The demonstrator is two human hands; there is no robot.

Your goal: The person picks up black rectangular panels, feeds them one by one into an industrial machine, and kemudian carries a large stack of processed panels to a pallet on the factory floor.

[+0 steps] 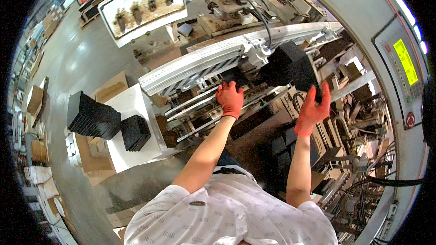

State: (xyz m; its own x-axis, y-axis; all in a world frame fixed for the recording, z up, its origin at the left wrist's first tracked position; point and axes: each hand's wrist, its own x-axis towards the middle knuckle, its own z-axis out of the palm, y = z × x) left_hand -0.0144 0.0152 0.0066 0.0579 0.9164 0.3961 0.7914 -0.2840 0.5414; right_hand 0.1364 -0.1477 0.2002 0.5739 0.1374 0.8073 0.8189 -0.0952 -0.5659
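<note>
Pale metal machine point(181, 67) with black stack point(290, 66) in its bed.
Machine: rail bounding the far side; room to move lies along its near side, between the hands. White counter point(119, 156), at left: bare margin along its near edge. Black stack: against the metal fitting; step judged as setting or steadying it, next move likely calling for an even hold clear of the rail. Small black pile point(135, 132): on the counter. Right hand point(314, 111): open, just beside the stack's right end. Left hand point(229, 100): fingers forward, grip cannot be told.
</note>
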